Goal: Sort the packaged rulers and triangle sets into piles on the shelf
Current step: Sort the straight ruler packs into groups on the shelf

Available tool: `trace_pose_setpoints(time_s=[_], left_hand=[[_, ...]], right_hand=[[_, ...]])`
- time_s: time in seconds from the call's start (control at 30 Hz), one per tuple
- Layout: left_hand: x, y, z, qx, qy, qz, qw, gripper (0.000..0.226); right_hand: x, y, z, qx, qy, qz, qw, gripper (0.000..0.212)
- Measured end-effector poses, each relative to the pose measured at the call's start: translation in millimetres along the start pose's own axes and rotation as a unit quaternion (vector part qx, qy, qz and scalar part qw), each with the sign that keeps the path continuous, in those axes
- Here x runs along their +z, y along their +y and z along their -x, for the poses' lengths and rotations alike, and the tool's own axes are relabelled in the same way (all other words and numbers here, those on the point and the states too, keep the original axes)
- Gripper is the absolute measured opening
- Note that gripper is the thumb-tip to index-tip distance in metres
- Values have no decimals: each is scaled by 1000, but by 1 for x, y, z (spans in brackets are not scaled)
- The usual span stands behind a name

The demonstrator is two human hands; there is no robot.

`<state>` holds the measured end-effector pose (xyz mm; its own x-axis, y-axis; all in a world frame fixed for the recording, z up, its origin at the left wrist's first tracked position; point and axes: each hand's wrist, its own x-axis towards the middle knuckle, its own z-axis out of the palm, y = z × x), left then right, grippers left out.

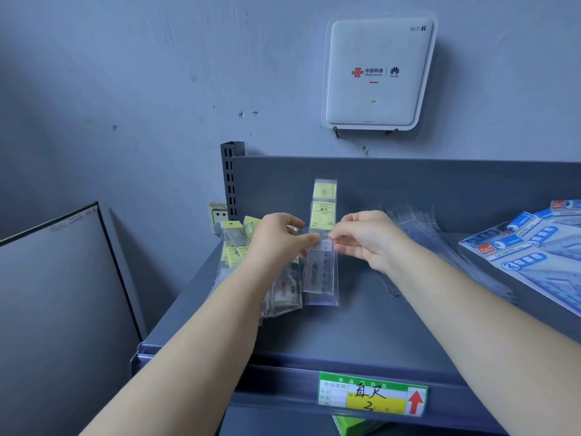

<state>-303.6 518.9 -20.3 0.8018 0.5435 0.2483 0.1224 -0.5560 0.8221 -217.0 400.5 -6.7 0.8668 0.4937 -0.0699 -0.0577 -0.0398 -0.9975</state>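
head view | left hand (276,239) and right hand (366,237) both pinching one packaged ruler (323,247) | square it onto yellow-label pile (239,250), edges flush

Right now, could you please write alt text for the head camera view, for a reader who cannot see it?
Both hands, left hand and right hand, pinch one packaged ruler upright above a grey shelf. A pile of similar ruler packs lies at the left, blue triangle sets at the right, and a white router hangs on the wall.
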Motion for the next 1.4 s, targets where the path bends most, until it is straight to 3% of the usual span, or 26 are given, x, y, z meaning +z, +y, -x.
trace_pose_setpoints(time_s=[0.13,0.27,0.37,0.6,0.7,0.8,0.9,1.03,1.13,1.17,1.23,1.4], left_hand=[[-13,2,1,-9,-1,54,998,17],[-28,3,1,-24,-23,24,999,7],[-39,2,4,-45,-24,39,998,11],[-66,-9,10,-83,65,74,992,10],[-71,-19,14,-96,94,-1,991,12],[-59,-29,18,-103,74,-155,980,16],[-47,-30,20,-117,61,-236,963,9],[-39,-25,20,-126,31,-216,968,45],[-32,-26,19,-127,42,-207,969,11],[-28,-28,19,-128,44,-203,970,28],[-21,-27,17,-121,37,-210,970,40],[-6,-18,15,-98,37,-207,973,18]], right_hand=[[2,-3,3,1,-18,-35,999,31],[9,-2,8,-20,-35,-37,999,27],[17,-2,10,-35,-42,-43,998,26],[12,-9,12,-59,-12,-33,998,24],[-1,-13,12,-81,19,17,996,24],[-12,-17,13,-87,35,16,995,27],[-23,-18,15,-90,49,32,994,27],[-47,-20,18,-104,67,50,991,26],[-73,-21,17,-110,101,56,987,24],[-82,-21,16,-114,113,63,985,24],[-103,-21,13,-119,134,94,979,24],[-137,-13,2,-82,156,272,946,33]])
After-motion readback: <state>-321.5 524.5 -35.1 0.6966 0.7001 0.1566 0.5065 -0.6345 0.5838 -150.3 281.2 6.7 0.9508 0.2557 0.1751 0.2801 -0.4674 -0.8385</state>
